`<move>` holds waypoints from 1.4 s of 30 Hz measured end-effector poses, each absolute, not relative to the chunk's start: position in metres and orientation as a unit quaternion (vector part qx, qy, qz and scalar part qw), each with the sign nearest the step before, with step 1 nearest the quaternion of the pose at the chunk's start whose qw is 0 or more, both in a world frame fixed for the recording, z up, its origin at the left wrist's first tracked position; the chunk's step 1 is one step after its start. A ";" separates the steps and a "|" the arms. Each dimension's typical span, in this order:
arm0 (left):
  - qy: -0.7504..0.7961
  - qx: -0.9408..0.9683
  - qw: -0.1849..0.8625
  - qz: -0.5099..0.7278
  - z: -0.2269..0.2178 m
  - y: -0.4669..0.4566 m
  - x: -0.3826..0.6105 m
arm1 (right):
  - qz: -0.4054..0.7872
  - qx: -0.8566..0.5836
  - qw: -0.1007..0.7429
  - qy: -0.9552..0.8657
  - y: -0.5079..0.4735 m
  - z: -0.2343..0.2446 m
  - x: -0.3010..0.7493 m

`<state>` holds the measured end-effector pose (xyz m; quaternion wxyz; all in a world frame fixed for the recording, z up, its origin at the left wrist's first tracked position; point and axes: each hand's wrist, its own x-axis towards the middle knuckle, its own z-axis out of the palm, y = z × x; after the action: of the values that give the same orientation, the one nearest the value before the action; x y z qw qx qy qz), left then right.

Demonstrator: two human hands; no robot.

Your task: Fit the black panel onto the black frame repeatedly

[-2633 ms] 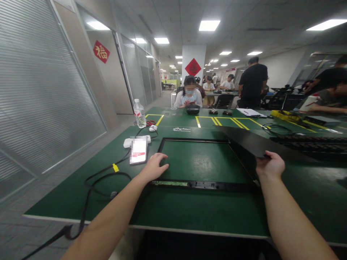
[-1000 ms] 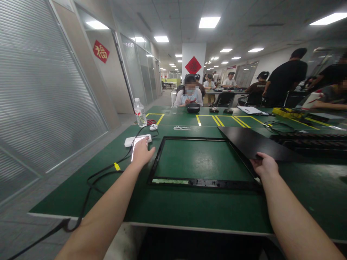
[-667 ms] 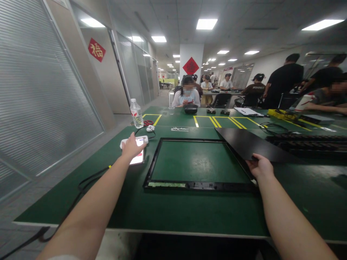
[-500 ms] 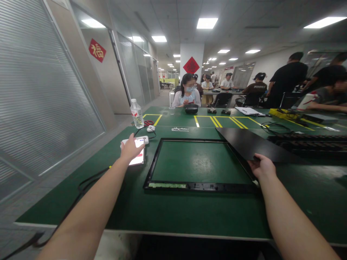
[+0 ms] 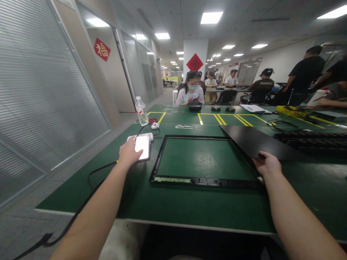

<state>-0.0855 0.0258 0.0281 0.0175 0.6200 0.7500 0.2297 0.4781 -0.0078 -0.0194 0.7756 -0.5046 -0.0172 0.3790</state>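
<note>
At the left of the table, my left hand (image 5: 129, 153) grips the left edge of a smartphone (image 5: 143, 144), its thumb over the lower part of the bright screen. Behind the phone lies a white device (image 5: 148, 136) that the phone partly covers. My right hand (image 5: 268, 164) holds the near edge of a thin black panel (image 5: 255, 139), tilted over the right side of a black rectangular frame (image 5: 173, 136). The frame lies flat on the green table, with a pale green strip (image 5: 172, 180) along its near side. The fingers beneath the panel are partly hidden.
A water bottle (image 5: 141, 112), red scissors (image 5: 153, 120) and a white mouse-like object (image 5: 155, 125) stand near the far left. Black slotted racks (image 5: 311, 142) and cables (image 5: 282, 124) lie at right. A person (image 5: 191, 92) sits across the table. A cable hangs over the left edge.
My left hand has shifted to the phone's left edge, and its thumb has moved lower. The screen's pink marks are gone. My right hand still holds the panel; the view has turned slightly left.
</note>
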 end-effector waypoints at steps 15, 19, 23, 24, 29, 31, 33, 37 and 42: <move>0.762 0.540 0.182 0.306 0.009 0.029 -0.113 | 0.376 -0.514 0.771 -0.007 -0.014 -0.009 0.469; 0.761 0.548 0.175 0.299 0.007 0.031 -0.113 | 0.374 -0.517 0.770 -0.003 -0.016 -0.006 0.467; 0.766 0.562 0.150 0.274 0.008 0.033 -0.109 | 0.374 -0.520 0.768 0.000 -0.016 -0.006 0.468; 0.766 0.566 0.145 0.268 0.008 0.033 -0.108 | 0.374 -0.520 0.767 0.001 -0.015 -0.007 0.468; 0.771 0.571 0.121 0.256 0.013 0.031 -0.103 | 0.380 -0.514 0.769 -0.002 -0.013 -0.009 0.471; 0.771 0.574 0.104 0.257 0.015 0.030 -0.100 | 0.384 -0.510 0.770 0.003 -0.012 -0.009 0.472; 0.763 0.585 0.092 0.259 0.020 0.029 -0.096 | 0.385 -0.508 0.770 0.008 -0.012 -0.010 0.472; 0.718 0.639 0.103 0.257 0.032 0.020 -0.078 | 0.383 -0.507 0.772 0.004 -0.012 -0.011 0.472; 0.586 0.769 0.163 0.195 0.048 -0.004 -0.035 | 0.381 -0.504 0.775 0.001 -0.012 -0.013 0.471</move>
<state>-0.0345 -0.0043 0.0481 0.1632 0.7692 0.5863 0.1945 0.4706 -0.0116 -0.0130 0.7751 -0.5044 0.0011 0.3805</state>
